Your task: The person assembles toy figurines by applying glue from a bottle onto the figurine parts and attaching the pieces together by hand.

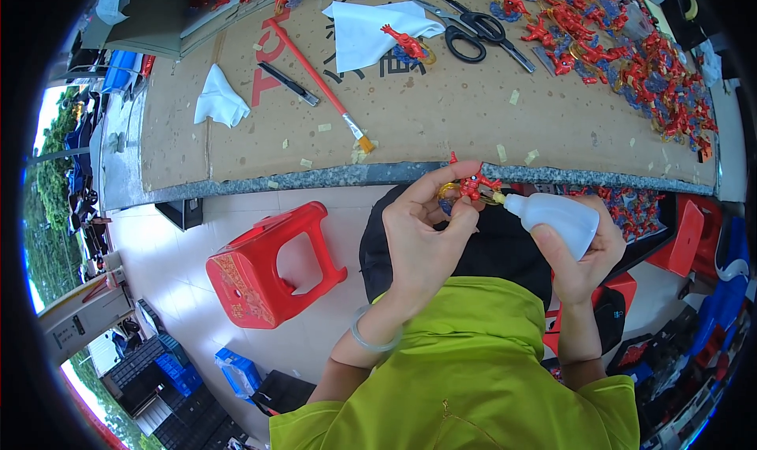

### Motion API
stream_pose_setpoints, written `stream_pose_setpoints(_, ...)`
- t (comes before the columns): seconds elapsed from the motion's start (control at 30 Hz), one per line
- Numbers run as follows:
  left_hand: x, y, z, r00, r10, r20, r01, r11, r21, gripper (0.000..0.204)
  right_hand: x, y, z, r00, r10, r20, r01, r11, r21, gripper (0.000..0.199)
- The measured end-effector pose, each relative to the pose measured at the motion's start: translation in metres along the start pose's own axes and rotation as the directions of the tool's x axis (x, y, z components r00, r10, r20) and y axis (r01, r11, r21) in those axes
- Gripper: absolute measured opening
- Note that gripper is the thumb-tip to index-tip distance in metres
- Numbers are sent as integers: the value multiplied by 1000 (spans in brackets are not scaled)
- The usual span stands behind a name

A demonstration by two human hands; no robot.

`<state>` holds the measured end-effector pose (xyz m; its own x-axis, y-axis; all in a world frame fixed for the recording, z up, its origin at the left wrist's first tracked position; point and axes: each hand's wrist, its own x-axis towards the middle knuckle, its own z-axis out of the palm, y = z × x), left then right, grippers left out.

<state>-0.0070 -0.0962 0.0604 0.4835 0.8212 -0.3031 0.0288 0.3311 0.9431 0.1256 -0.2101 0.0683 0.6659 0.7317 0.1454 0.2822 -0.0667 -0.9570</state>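
Between the thumb and fingers of my left hand (426, 241) is a small red figurine (475, 186) with yellow and bluish translucent parts. My right hand (587, 265) is wrapped round a white squeeze bottle (558, 220). Its narrow yellowish tip points left and reaches the figurine's side; whether it touches cannot be made out. Both hands are just in front of the table's near edge, above my lap. Another red figurine (404, 43) lies on a white cloth (367, 36) farther back on the table.
Cardboard (441, 126) covers the table. On it lie a red-handled brush (319, 79), a cutter knife (289, 83), black scissors (465, 44) and a folded white cloth (221, 97). Many red figurines (654, 79) heap at the right. A red stool (272, 268) stands on the floor at left.
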Motion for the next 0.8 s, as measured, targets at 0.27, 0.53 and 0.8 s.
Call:
stream_pose_setpoints(0.27,1,-1,1,998,56,-10,-56,998,7,35,4,-9,3,993,-107,46,112,987,-113,31)
stream_pose_setpoints(0.53,4,-1,-1,968,243,-59,-237,968,86,52,9,13,-29,995,62,-75,-28,920,390,42)
stream_pose_setpoints(0.8,21,-17,-6,864,500,-54,-449,815,366,57,81,64,-36,992,48,-113,-35,992,119,40)
